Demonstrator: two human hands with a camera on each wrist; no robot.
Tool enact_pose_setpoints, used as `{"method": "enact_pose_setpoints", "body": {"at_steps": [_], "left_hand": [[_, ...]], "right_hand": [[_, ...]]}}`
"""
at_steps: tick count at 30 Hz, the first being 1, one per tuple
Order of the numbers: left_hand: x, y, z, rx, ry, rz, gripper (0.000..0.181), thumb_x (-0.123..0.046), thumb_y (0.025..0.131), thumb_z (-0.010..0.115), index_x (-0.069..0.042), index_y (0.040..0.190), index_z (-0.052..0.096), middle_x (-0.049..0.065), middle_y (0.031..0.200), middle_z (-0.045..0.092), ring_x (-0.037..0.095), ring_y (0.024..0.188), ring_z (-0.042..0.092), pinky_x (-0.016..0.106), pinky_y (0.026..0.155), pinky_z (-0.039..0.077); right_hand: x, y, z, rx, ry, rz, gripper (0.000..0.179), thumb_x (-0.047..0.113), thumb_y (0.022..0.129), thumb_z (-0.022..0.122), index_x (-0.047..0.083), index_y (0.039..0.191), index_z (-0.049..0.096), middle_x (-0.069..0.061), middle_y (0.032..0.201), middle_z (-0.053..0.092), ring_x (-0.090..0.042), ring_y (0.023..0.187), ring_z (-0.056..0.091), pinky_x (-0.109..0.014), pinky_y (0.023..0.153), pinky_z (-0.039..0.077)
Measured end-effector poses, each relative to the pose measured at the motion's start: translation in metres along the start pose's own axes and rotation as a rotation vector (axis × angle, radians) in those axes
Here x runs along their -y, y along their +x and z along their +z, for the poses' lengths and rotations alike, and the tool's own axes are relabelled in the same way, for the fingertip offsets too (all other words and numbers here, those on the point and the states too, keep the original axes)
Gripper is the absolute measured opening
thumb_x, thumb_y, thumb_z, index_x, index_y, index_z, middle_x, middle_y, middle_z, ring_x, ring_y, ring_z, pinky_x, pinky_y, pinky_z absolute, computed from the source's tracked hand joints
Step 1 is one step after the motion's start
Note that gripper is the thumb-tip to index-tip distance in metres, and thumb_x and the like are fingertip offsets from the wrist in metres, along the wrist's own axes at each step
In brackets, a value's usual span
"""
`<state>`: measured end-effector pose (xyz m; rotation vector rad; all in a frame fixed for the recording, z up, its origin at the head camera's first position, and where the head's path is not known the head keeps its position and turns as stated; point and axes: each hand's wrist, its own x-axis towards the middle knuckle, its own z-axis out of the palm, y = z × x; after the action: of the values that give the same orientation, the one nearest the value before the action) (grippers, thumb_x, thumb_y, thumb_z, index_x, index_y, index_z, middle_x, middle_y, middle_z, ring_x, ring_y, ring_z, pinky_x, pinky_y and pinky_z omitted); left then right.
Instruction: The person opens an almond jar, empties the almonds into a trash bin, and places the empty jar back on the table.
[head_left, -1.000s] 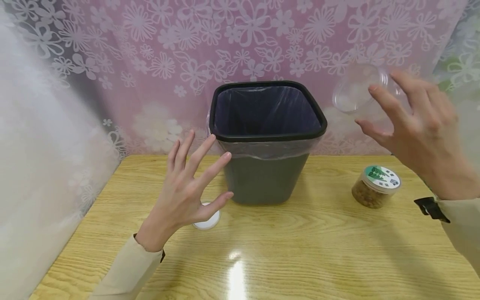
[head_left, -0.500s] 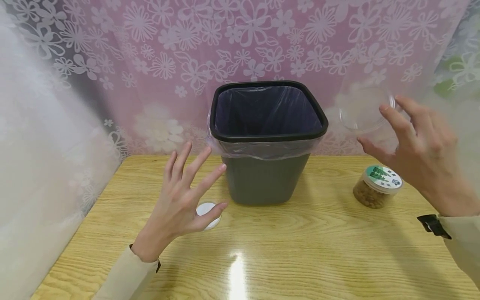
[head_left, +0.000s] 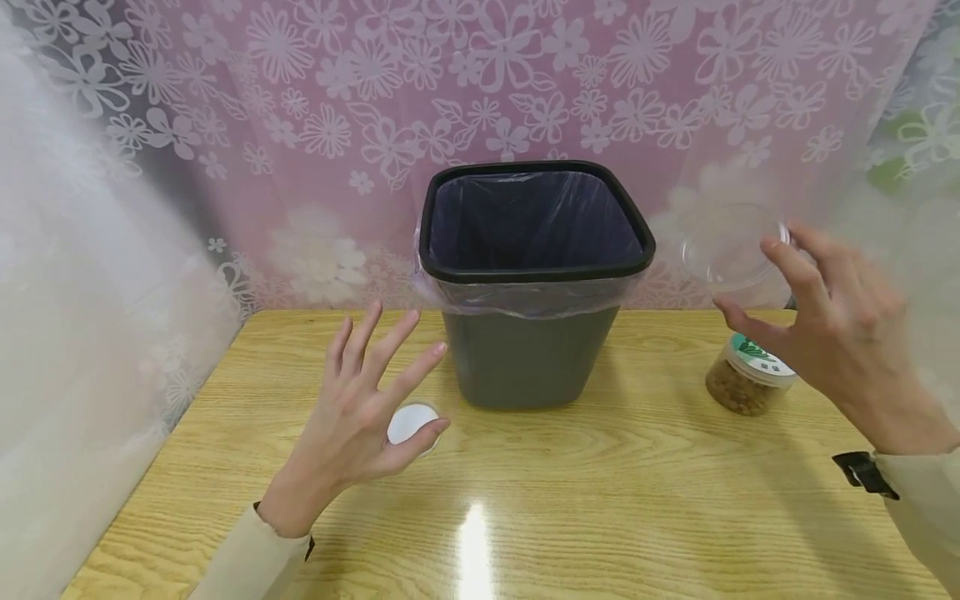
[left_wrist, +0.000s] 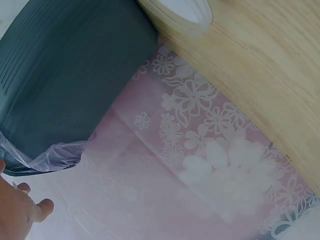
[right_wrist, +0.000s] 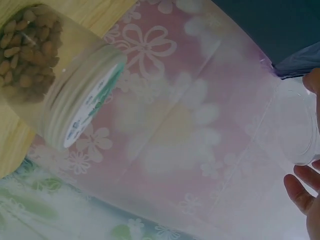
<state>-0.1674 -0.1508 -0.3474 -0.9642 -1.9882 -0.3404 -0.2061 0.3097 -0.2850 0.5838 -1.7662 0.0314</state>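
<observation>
My right hand (head_left: pixel 847 333) grips a clear, see-through plastic jar (head_left: pixel 708 260) by its side, raised behind a lidded jar on the table. In the right wrist view the clear jar (right_wrist: pixel 295 125) shows at the right edge, by the fingers. My left hand (head_left: pixel 360 417) hovers with fingers spread and holds nothing. Beside its thumb a round white lid (head_left: pixel 408 422) lies on the table, partly covered by the thumb. Between the hands stands a grey waste bin (head_left: pixel 525 358) with a black rim and a clear liner bag folded over it.
The lidded jar of brown nut-like pieces (head_left: pixel 738 387), with a green and white label on top, stands at the right, partly behind my right hand. A pink flowered curtain (head_left: pixel 330 192) hangs behind the wooden table (head_left: pixel 570 500). White sheeting (head_left: pixel 82 317) hangs at the left.
My right hand has come down with the clear jar and now overlaps the lidded jar's top. My left hand has sunk slightly and drawn back from the bin's rim.
</observation>
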Motion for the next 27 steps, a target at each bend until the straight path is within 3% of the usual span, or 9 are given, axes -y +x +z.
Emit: {"method": "enact_pose_setpoints", "body": {"at_steps": [11, 20, 27], "left_hand": [[0.001, -0.014, 0.002, 0.076, -0.008, -0.025, 0.063, -0.061, 0.098, 0.048, -0.019, 0.144, 0.058, 0.018, 0.154, 0.049, 0.053, 0.145, 0.037, 0.077, 0.108, 0.03], [0.0, -0.026, 0.004, 0.18, -0.032, -0.073, 0.065, -0.065, 0.098, 0.044, -0.022, 0.146, 0.057, 0.013, 0.159, 0.043, 0.051, 0.148, 0.032, 0.077, 0.111, 0.027], [-0.001, -0.035, 0.006, 0.216, -0.037, -0.083, 0.067, -0.067, 0.098, 0.043, -0.023, 0.148, 0.054, 0.014, 0.16, 0.042, 0.05, 0.149, 0.032, 0.077, 0.11, 0.029]], "right_hand": [[0.007, -0.017, 0.003, -0.031, 0.042, 0.023, 0.065, 0.064, 0.095, 0.047, 0.005, 0.121, 0.055, -0.027, 0.108, 0.068, -0.051, 0.071, 0.058, -0.058, 0.059, 0.043], [0.008, -0.037, 0.004, 0.046, 0.071, -0.018, 0.068, 0.067, 0.097, 0.045, 0.005, 0.124, 0.053, -0.027, 0.113, 0.068, -0.051, 0.077, 0.063, -0.057, 0.061, 0.049], [0.01, -0.043, 0.005, 0.053, 0.068, -0.049, 0.068, 0.067, 0.098, 0.043, 0.005, 0.126, 0.05, -0.029, 0.107, 0.067, -0.049, 0.065, 0.06, -0.059, 0.053, 0.048]]}}
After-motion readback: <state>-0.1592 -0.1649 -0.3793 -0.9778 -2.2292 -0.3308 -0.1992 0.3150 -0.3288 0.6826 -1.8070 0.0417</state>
